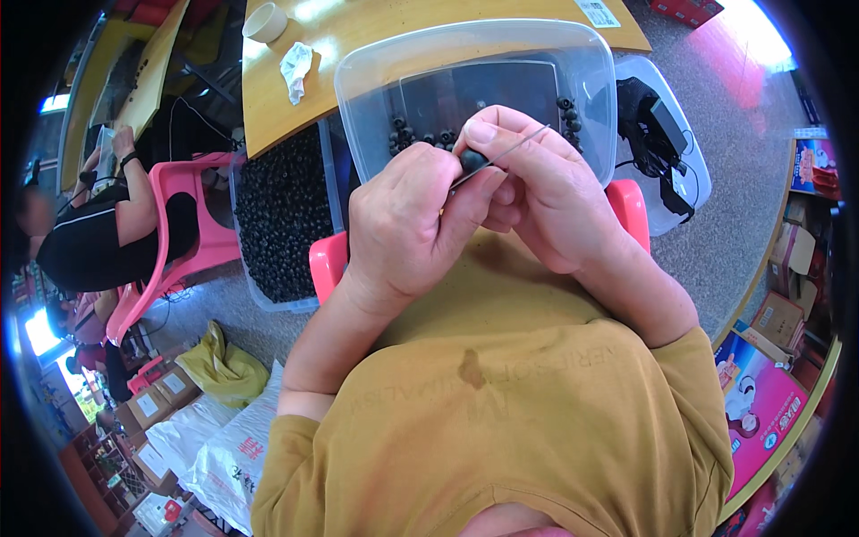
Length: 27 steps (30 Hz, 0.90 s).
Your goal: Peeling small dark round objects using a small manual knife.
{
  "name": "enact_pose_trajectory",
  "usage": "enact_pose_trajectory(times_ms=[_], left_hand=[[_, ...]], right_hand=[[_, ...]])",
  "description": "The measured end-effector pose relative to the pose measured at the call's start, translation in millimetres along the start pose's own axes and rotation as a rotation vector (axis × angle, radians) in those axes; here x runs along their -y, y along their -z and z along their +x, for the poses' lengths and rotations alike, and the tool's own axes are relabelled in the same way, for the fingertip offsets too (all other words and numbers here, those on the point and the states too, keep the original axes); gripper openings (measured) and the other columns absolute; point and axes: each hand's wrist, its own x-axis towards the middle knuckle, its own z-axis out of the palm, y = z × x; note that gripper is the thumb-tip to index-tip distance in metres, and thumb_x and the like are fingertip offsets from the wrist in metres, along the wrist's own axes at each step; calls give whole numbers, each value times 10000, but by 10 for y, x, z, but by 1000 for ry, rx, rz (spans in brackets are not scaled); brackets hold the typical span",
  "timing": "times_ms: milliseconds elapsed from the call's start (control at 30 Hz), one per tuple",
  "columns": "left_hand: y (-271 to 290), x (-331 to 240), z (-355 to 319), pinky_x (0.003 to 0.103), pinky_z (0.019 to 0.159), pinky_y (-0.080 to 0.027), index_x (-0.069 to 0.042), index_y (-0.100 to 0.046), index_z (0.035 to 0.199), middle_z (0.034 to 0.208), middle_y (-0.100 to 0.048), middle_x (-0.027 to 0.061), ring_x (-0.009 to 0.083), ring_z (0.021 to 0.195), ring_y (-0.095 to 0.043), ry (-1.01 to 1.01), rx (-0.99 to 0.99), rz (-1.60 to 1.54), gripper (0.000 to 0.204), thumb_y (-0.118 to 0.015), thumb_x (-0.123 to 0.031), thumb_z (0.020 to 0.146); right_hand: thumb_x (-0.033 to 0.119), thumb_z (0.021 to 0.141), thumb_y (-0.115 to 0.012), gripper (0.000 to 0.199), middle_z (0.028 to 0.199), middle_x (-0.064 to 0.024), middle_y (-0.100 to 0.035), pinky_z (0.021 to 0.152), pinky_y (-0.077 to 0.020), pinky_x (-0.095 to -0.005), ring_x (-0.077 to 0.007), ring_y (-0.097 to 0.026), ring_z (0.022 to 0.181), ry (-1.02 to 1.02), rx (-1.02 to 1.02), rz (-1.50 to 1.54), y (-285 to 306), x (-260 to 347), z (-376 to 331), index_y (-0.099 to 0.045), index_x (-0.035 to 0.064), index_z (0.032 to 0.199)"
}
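Note:
Both my hands meet in front of my chest, over the near edge of a clear plastic tub. My left hand is closed, its thumb and bent fingers pinching a small black ball-like piece. Against that piece lies a thin, straight metal strip, slanting up to the right. My right hand grips the strip between thumb and fingers, close to the left fingertips. Whether the strip enters the piece or only touches it, I cannot tell. Small black round pieces lie inside the tub.
A bin full of black round pieces stands to the left. A white tub with black cables and an adapter is at right. The yellow table holds a white cup and crumpled tissue. Another person sits at far left.

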Motion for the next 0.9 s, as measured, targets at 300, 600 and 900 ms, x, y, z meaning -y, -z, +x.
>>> enact_pose_trajectory(times_ms=[300,600,900], left_hand=[[64,-37,-3,289,402,-371,-41,-484,670,574,-484,78,212,465,-469,-28,-33,14,238,-692,-142,730],[86,-38,14,285,407,-373,-49,-493,677,575,-485,62,199,460,-463,-69,-86,-24,302,-733,-231,691],[88,28,-34,300,383,-365,-51,-474,660,553,-430,49,197,436,-447,-227,-46,113,256,-704,-164,663]], right_hand=[[246,895,-494,178,541,46,-368,430,-247,-175,-39,-297,446,34,24,70,-53,-3,-50,-511,74,851],[257,910,-469,197,541,46,-359,416,-226,-179,-33,-283,444,53,110,88,-63,3,-92,-480,70,850],[256,905,-478,208,550,40,-389,400,-221,-182,-32,-281,432,43,105,73,-50,3,-89,-488,57,843]])
